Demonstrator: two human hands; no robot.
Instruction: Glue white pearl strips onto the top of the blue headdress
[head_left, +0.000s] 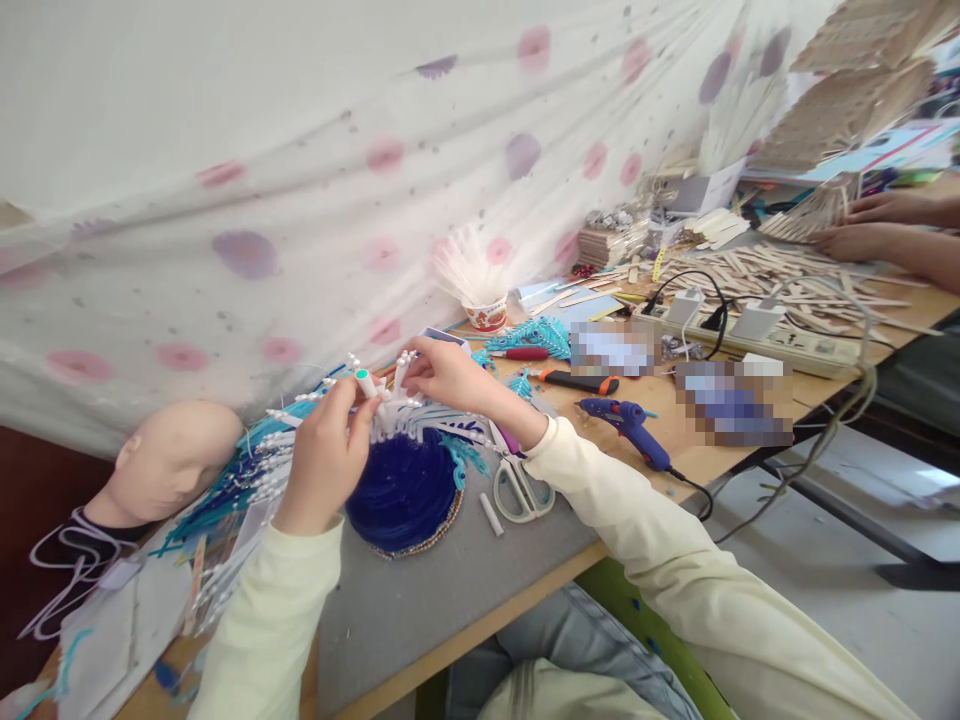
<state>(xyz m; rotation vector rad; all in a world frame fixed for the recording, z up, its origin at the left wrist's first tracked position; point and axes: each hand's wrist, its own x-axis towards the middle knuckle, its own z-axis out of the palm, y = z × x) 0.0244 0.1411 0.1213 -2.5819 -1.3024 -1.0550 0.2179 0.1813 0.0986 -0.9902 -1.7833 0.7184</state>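
Note:
A dark blue domed headpiece (pixel 405 490) with a beaded rim lies on the grey mat, white fringe and beaded sprigs along its far side. My left hand (pixel 326 455) is closed around a white marker (pixel 365 382) with a teal end, just above the sprigs. Facing it, my right hand (pixel 446 375) pinches a white beaded sprig (pixel 403 372) at the top of the headpiece; its fingertips are partly hidden. Near the headpiece's right side are white-handled scissors (pixel 521 495) and a small white cap (pixel 491 514). Turquoise leaf-like trim (pixel 465 455) hangs at its edge.
A mannequin head (pixel 176 455) lies at left beside blue and white beaded strands. To the right are a blue glue gun (pixel 626 425), a utility knife (pixel 577 381), a power strip (pixel 802 350) and a paper cup (pixel 487 315) of sticks. Another person's hands (pixel 862 235) handle wooden sticks.

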